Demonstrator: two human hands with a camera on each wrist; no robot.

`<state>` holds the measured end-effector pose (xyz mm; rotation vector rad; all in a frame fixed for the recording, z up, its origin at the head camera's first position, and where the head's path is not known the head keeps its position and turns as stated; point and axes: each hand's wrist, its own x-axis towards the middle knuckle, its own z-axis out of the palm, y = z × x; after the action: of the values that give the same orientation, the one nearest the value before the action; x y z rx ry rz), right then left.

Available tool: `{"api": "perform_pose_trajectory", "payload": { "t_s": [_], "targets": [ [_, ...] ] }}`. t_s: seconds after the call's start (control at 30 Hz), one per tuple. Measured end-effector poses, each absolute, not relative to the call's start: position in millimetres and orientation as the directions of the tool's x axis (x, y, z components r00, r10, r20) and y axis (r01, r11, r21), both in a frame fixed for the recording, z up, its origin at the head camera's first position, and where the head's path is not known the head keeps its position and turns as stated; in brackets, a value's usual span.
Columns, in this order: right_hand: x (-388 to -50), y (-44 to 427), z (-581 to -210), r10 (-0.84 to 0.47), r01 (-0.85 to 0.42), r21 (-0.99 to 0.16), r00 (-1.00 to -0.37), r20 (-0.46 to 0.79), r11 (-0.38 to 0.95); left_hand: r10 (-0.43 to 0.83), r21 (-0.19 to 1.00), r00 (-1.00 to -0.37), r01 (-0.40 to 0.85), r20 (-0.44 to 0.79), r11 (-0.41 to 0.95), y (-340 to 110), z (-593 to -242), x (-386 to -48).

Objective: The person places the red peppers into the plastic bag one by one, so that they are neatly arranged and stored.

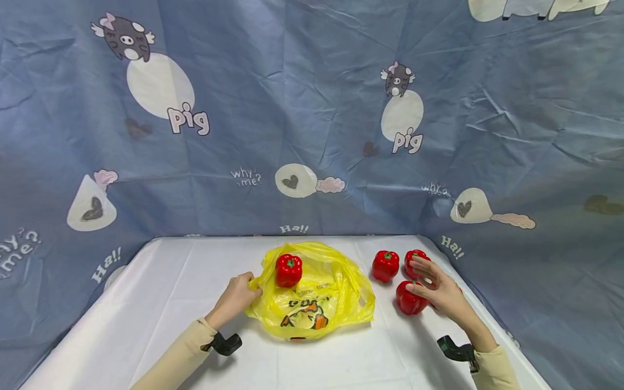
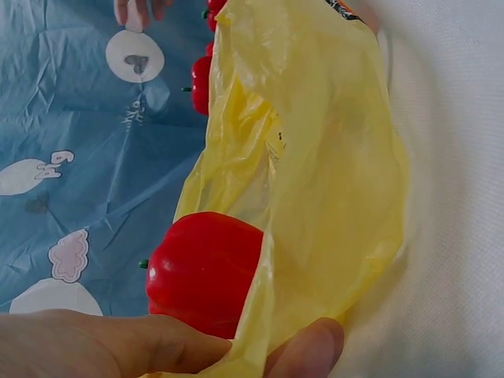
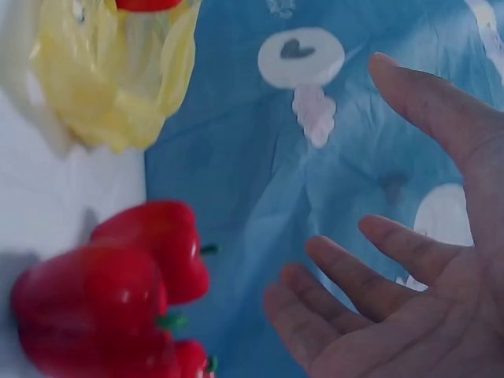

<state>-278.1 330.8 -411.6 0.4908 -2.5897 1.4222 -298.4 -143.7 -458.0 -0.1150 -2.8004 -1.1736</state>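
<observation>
From my remote station I am counting: one pepper (image 1: 288, 271) in the bag (image 1: 351, 290); outside, apparently remaining, at least three peppers (image 1: 385, 266). Left hand (image 1: 238, 295): pinching the bag's edge. Right hand (image 1: 442, 291): hovering beside those, spread wide, empty.

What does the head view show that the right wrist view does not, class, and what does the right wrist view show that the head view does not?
Only the head view: the left hand gripping the bag's edge, and the beige sleeves.

Only the right wrist view: the right hand with its palm seen face-on.

Both: the yellow bag, a pepper at its opening, loose red peppers, the white tabletop and blue backdrop.
</observation>
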Motion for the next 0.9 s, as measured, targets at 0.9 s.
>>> {"api": "perform_pose_trajectory", "payload": {
  "t_s": [0.9],
  "targets": [
    [-291, 361, -474, -0.105, -0.144, -0.810, -0.989, 0.102, 0.569, 0.043, 0.703, -0.990, 0.128, 0.137, 0.699, -144, -462, -300]
  ]
}}
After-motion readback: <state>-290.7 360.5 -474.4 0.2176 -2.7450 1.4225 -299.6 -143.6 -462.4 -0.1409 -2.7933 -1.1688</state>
